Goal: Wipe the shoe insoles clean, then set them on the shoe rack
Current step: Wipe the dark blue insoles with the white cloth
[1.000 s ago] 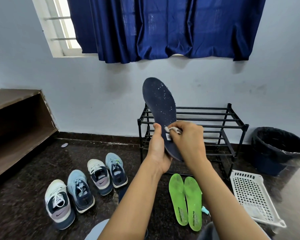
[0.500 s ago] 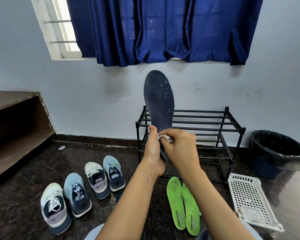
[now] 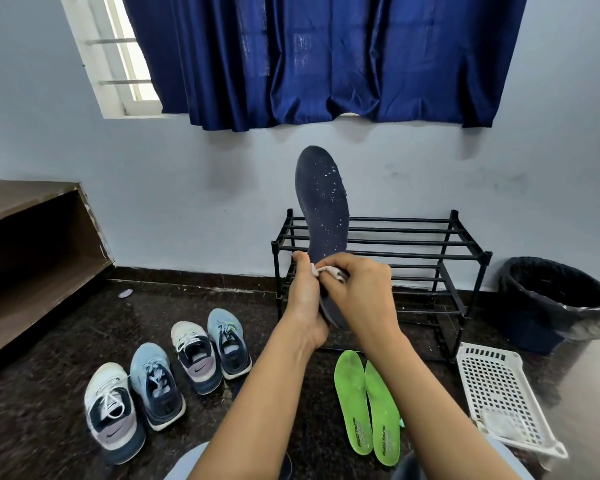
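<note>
Gripping a navy insole (image 3: pixel 323 202) by its heel end, the left hand (image 3: pixel 305 303) holds it upright in front of the rack (image 3: pixel 430 244), toe pointing at the curtain (image 3: pixel 326 57), so that its top face turns toward the wearer and the right hand (image 3: pixel 359 292) can work across it. That right hand is closed around a small pale cloth (image 3: pixel 329 271) and presses it against the lower part of the insole, just above the left thumb; the two hands sit almost touching. White specks dot the matt, foam-like navy surface from the middle up to the toe, so the wiping looks far from finished. Two bright green insoles (image 3: pixel 364 407) lie side by side on the dark speckled floor (image 3: pixel 32 427) before the rack's front edge, printed faces up, apparently waiting their turn. A dark shape between the forearms may be the second navy insole, though little of it shows. Four lace-up sneakers (image 3: pixel 163 379) stand in a loose row to the left. At the right, a white perforated plastic tray (image 3: pixel 499 393) rests near a lined bin (image 3: pixel 551 299). Thin black metal bars form the rack's open shelves, all bare.
</note>
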The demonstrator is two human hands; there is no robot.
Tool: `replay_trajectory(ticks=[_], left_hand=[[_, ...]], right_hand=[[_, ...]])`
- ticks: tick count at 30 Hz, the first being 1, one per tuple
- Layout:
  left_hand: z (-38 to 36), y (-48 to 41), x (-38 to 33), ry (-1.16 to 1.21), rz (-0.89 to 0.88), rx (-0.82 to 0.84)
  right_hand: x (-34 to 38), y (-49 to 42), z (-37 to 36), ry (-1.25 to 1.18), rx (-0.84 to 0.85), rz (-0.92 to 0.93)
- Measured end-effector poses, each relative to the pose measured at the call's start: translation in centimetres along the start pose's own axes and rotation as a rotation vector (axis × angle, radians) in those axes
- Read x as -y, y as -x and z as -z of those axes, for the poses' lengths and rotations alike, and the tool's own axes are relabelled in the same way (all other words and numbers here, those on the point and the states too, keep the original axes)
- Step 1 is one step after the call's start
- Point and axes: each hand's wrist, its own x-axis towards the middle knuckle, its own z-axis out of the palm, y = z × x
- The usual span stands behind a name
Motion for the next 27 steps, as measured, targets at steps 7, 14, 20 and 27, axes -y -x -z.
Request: replay_trajectory(ticks=[7, 14, 20, 27], left_hand=[[-0.1, 0.2, -0.1, 0.036, -0.013, 0.052], [-0.6, 1.2, -0.1, 0.008, 0.011, 0.126], [0.2, 0.6, -0.9, 0.062, 0.006, 0.073], [-0.4, 0.6, -0.5, 0.126, -0.013, 0.091]], right_hand=[[-0.2, 0.3, 0.6, -0.128, -0.022, -0.121], [-0.3, -0.5, 0.3, 0.023, -0.077, -0.071], [0.0, 0.2, 0.5, 0.030, 0.102, -0.058], [-1.0, -0.8, -0.2, 0.199, -0.074, 0.069]])
